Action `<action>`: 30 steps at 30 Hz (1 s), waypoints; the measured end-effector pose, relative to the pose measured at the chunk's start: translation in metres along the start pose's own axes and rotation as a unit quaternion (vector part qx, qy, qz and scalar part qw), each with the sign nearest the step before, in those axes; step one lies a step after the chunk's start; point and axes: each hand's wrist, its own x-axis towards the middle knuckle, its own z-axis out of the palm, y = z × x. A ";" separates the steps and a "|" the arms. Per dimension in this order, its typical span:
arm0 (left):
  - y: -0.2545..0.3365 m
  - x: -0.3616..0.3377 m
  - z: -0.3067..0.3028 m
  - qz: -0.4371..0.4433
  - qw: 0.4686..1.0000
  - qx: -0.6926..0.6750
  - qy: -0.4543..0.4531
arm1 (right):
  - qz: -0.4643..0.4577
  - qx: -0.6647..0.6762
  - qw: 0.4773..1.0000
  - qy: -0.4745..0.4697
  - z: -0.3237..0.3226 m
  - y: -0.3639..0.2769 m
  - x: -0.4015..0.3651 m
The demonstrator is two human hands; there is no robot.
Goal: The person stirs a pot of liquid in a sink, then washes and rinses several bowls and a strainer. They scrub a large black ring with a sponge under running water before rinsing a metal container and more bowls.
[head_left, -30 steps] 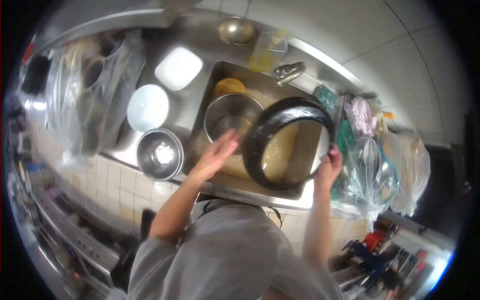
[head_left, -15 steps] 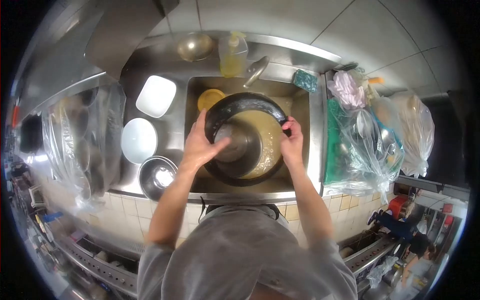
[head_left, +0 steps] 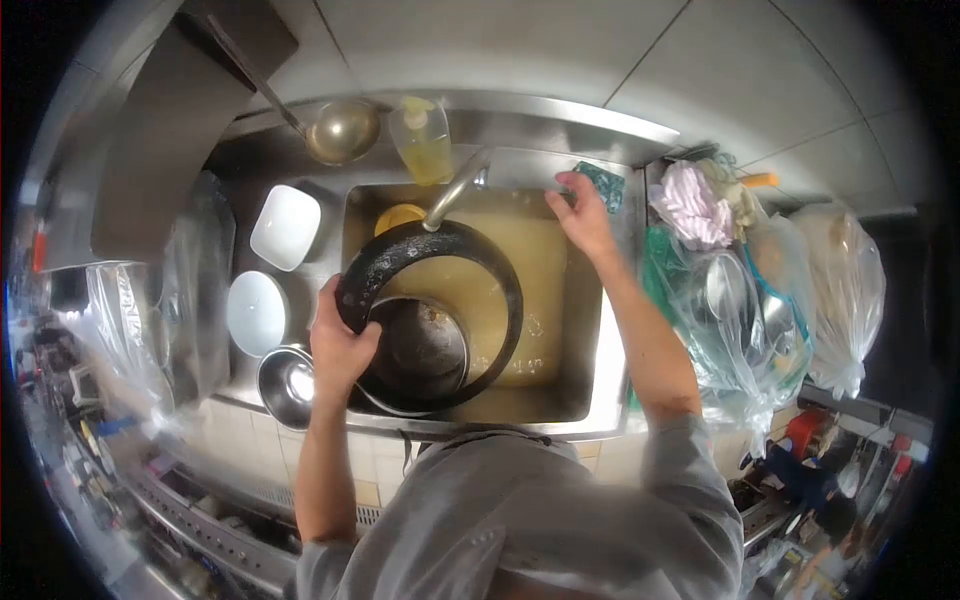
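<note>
A wide black ring (head_left: 505, 285) is tilted over the sink (head_left: 590, 350), which holds cloudy yellowish water. My left hand (head_left: 342, 338) grips the ring's left side, thumb on its inner edge. Through the ring's opening a dark round metal pot (head_left: 418, 345) shows at the lower left. My right hand (head_left: 582, 212) is off the ring, fingers apart, beside a green scouring sponge (head_left: 602, 186) at the sink's back right corner. Whether the fingertips touch the sponge is unclear. A yellow round item (head_left: 398, 216) lies behind the ring, partly hidden.
The faucet (head_left: 458, 188) reaches over the ring. Behind are a soap bottle (head_left: 422, 145) and a ladle (head_left: 343, 132). White bowls (head_left: 286, 228) and a metal bowl (head_left: 288, 385) stand left. Bagged utensils (head_left: 735, 310) lie right. Another person (head_left: 800, 475) is at lower right.
My right hand has let go of the ring and moved up to the sponge. The ring is tilted and further left in view, with my left hand still on it. The whole view has shifted.
</note>
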 end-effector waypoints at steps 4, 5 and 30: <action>-0.006 0.006 0.017 -0.024 0.995 -0.099 -0.010 | -0.012 0.077 0.994 -0.079 0.058 -0.020 0.010; -0.012 0.009 0.018 0.013 1.000 -0.022 -0.005 | -0.017 0.088 0.992 -0.093 0.078 -0.008 0.015; 0.093 0.093 0.086 0.115 0.930 0.289 -0.196 | -0.009 -0.308 0.950 -0.045 -0.059 0.076 0.007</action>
